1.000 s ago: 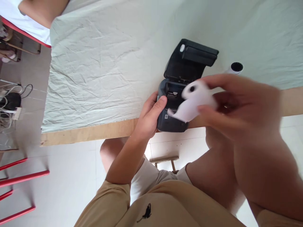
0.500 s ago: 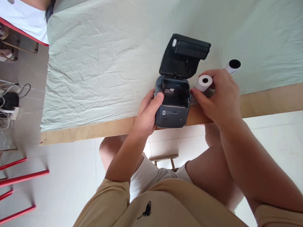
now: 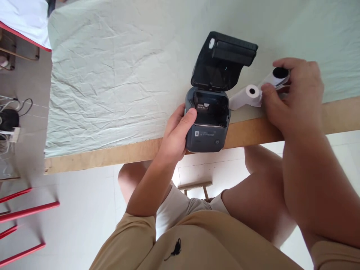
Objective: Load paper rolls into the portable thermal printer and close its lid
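Note:
My left hand [image 3: 176, 132] grips the left side of a dark grey portable label printer [image 3: 206, 138], its thumb on the rim of the paper bay. The printer's black lid [image 3: 215, 71] stands open away from me, and the bay holds no roll. Just right of the printer, a white paper roll with a small core hole [image 3: 244, 99] lies on the cloth. Beside it is a second white roll [image 3: 268, 79] with a wide dark core. My right hand [image 3: 300, 95] closes around this second roll, thumb on the near side and fingers over the far end.
A pale green, wrinkled cloth [image 3: 118, 82] covers the table up to a bare wooden front edge [image 3: 112, 155]. Red metal legs [image 3: 30, 212] and cables with a black device [image 3: 9, 120] are on the left. White fabric with red trim [image 3: 25, 22] shows at the upper left.
My right hand has let go of the small-core roll and moved right onto the wide-core roll. My left hand keeps its hold on the printer.

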`<move>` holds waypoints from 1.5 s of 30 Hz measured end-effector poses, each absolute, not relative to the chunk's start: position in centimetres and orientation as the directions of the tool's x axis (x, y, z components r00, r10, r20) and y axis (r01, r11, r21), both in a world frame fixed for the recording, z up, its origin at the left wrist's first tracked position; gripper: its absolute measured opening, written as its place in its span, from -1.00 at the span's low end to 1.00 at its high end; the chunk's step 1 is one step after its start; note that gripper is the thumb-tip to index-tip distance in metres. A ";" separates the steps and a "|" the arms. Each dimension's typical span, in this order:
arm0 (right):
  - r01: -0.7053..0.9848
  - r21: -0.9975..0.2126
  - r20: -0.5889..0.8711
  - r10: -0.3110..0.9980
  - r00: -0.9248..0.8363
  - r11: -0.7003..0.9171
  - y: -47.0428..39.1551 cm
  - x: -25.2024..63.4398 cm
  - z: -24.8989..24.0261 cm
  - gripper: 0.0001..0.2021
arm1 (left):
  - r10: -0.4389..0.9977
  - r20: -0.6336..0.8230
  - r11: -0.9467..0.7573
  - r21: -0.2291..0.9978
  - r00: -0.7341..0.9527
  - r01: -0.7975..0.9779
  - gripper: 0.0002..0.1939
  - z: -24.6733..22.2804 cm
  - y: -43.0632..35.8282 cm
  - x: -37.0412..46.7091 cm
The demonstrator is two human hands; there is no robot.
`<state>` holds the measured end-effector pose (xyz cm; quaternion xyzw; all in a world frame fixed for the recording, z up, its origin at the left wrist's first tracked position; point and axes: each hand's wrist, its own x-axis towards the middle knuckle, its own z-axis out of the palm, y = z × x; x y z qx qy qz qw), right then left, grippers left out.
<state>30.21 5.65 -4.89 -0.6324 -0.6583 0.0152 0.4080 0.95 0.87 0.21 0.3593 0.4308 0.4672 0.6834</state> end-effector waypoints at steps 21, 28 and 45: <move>0.610 -0.543 0.763 0.643 0.071 0.577 1.7 24.2 -0.1 -0.35 | 0.955 -0.235 0.281 0.911 0.181 -0.301 -0.52 0.2 0.9 0.8; 0.784 -0.382 0.624 0.762 -0.172 0.490 1.2 19.0 2.2 -0.85 | 0.955 -0.217 0.271 0.915 0.202 -0.298 -0.57 0.1 0.9 0.7; 0.701 -0.395 0.744 0.655 -0.134 0.593 2.2 21.6 1.2 -0.45 | 0.954 -0.051 0.113 0.975 0.297 -0.194 0.12 -3.5 2.0 -0.7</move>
